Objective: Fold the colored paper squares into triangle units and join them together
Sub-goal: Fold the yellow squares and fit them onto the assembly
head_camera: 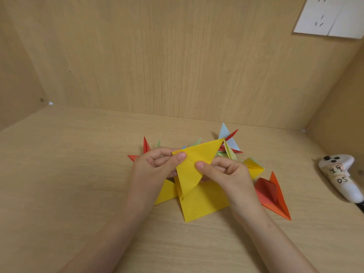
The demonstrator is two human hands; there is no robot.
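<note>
The yellow folded piece (194, 160) is held raised over the middle of the wooden table (78, 174), directly in front of the person. It presents as a long triangle: one sharp tip points up and to the right, a narrower end hangs down toward the table, and a crease runs across its face. The left hand (155, 164) has its fingers curled behind the paper and its thumb pressed on the upper left edge, pinching it. The right hand (226, 172) has its fingers curled likewise, with the thumb set on the face near the middle, pinching the right side. The two hands are close together, with only the paper between the thumbs. Below them a yellow square sheet (204, 203) lies flat, and another yellow fold (167, 192) lies partly under the left wrist. Behind the hands is a heap of folded units (226, 136) in red, pale green and light blue. Right of the right hand lie a small yellow unit (254, 167) and, nearer the person, an orange-red unit (275, 196). A white controller (338, 174) rests at the table's right edge. A white sheet (331, 16) is fixed to the wall, upper right.
</note>
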